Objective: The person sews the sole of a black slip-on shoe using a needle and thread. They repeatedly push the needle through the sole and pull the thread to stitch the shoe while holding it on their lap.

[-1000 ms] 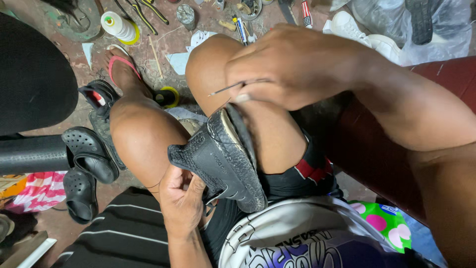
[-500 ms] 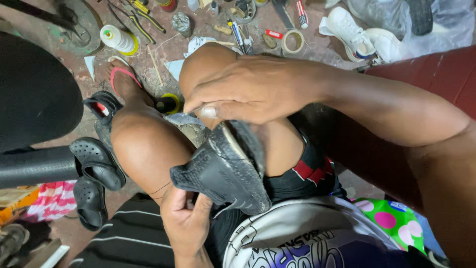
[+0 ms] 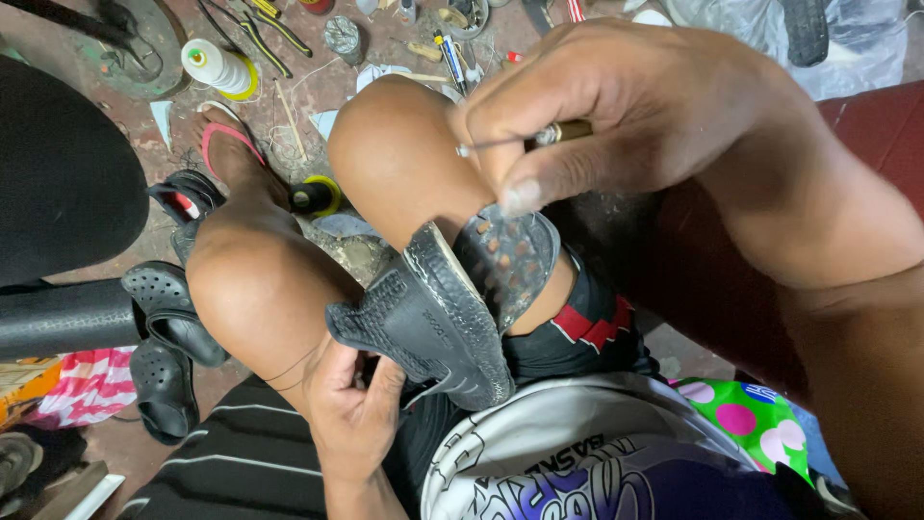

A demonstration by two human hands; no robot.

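Between the person's bare knees, seen from the head camera, a dark shoe (image 3: 438, 323) rests tilted on the lap, its sole edge turned up. Below the shoe, the left hand (image 3: 351, 409) is curled under its heel end, fingers pressed against the textured upper, gripping it from beneath. Above the shoe, the right hand (image 3: 616, 116) pinches a thin metal awl (image 3: 510, 142) with a brass-coloured collar between thumb and forefinger, the point aimed left and clear of the sole.

The shoe looks light and fairly supple: the upper is pebbled, leather-like, and would give under the fingers, while the rubbery sole rim, ridged along its edge, seems stiffer and offers the firmer hold. The part of the sole peeled open beside it is studded with small pale dots. A grip at the heel and along the rim should keep it from twisting; the awl is slim, hard and sharp, best held close to the collar.

Left of the shoe lie black perforated clogs (image 3: 164, 347) on the floor; far above it, a spool of white thread (image 3: 217, 67) and pliers (image 3: 255, 29).
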